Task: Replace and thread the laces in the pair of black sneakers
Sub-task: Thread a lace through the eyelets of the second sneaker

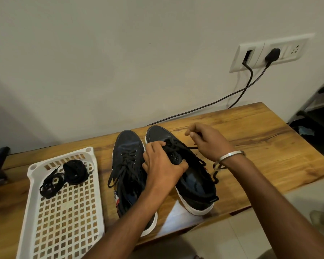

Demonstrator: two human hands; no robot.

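1. The two black canvas sneakers with white soles stand side by side, toes toward the wall, on the wooden worktop (251, 128): the left sneaker (128, 146) at about 10 o'clock of the left hand, the right sneaker (193, 184) under both hands.
2. The left hand (162, 168) clamps its grip round the eyelet flap of the right sneaker, likely to steady it against the pull of the lace.
3. The right hand (207, 140), at 2 o'clock of the left, pinches a black lace (192, 147) drawn sideways from the eyelets; its grip is closed on that lace.
4. The left sneaker looks fully laced, ends hanging loose. The right one is partly laced, upper eyelets bare.
5. A white perforated plastic tray (64, 212) at 9 o'clock holds two bundles of black laces (64, 177), apparently kept handy.
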